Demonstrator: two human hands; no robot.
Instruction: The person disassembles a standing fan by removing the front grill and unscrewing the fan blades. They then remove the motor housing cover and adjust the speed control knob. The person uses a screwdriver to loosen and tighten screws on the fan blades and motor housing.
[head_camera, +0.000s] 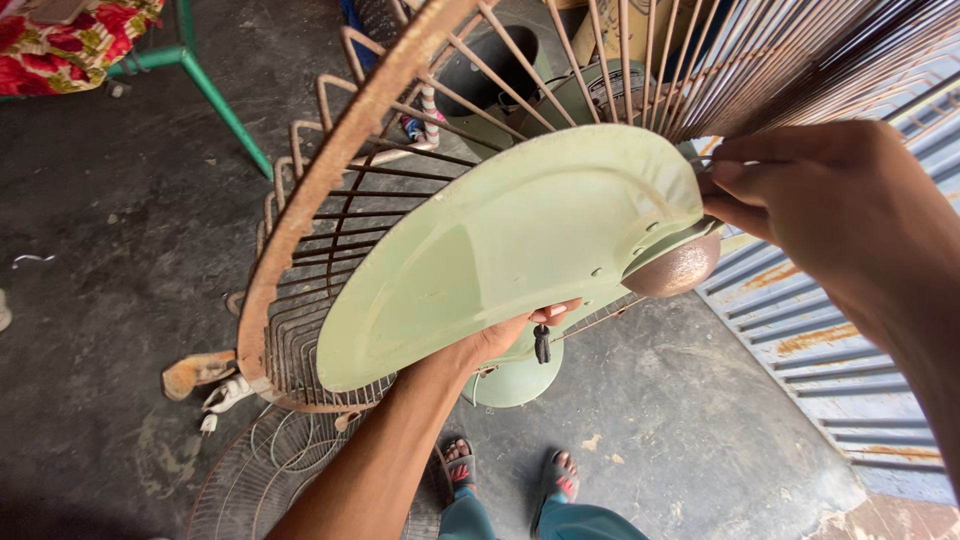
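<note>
A pale green fan blade (500, 250) stands in front of a rusty wire fan guard (330, 170), fixed to a brownish round hub (680, 268). My left hand (500, 335) reaches up from below and grips the blade's lower edge, thumb on the near side. My right hand (830, 220) comes in from the right and pinches the blade's upper right edge near the hub. A small dark knob (541, 345) hangs just under my left hand. The green fan body (515, 375) sits behind and below the blade.
A second wire guard (260, 470) lies flat on the dark concrete floor with a white plug and cord (225, 395) beside it. My sandalled feet (510, 475) stand below. A corrugated metal sheet (840, 340) is at the right, a green metal frame (215, 100) upper left.
</note>
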